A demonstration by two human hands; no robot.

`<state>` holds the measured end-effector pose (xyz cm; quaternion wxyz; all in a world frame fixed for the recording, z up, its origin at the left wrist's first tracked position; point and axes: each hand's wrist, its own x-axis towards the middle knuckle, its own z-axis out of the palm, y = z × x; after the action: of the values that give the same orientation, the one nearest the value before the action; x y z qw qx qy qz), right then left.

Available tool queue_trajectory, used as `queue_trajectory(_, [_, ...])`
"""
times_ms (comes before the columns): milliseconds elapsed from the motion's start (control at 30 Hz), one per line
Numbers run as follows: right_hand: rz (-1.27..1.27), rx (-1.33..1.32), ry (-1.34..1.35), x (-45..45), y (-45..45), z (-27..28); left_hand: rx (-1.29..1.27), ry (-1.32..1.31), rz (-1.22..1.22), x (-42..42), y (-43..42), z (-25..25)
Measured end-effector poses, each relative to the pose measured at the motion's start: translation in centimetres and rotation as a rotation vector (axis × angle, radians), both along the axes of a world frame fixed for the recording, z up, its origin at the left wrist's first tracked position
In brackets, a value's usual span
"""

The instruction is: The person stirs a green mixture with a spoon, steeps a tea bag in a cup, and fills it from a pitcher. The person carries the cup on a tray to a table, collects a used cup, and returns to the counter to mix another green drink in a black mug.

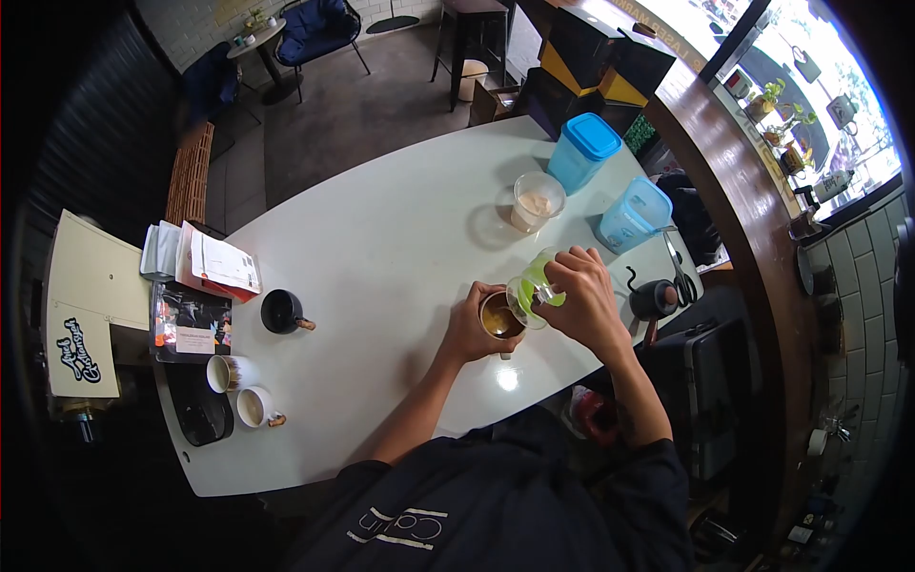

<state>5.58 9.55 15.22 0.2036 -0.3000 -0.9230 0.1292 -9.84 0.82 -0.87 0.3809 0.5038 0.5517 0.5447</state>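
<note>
My left hand (471, 329) is wrapped round a cup (499, 316) with brown liquid in it, over the white table (362, 238). My right hand (583, 297) grips a clear glass jug (523, 297) by its handle. The jug is tilted, its rim at the cup's right edge. Something bright green (538, 272) shows behind the jug, partly hidden by my right hand. Beyond the hands stands a clear plastic tub (537, 205) with pale beige contents.
A lidded blue container (581, 153) and an open blue container (635, 215) stand at the back right. Scissors (682, 276) and a dark pot (652, 299) lie right. At left are a black cup (280, 312), two white cups (254, 408) and papers (221, 262).
</note>
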Motion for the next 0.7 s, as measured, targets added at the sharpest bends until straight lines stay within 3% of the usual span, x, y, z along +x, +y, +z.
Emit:
queue_trajectory(300, [-0.193,-0.106,0.131,1.8,0.1,-1.7,0.032,-0.013,-0.053,0.0,-0.1,0.6])
queue_trajectory(500, [-0.66,-0.345,0.542,5.8,0.8,-7.9,0.081,0.075,-0.015,0.0,-0.1,0.0])
queue_trajectory(700, [-0.792,-0.485,0.794,8.7,-2.2,-11.0,0.245,0.155,0.056,0.2,-0.7,0.1])
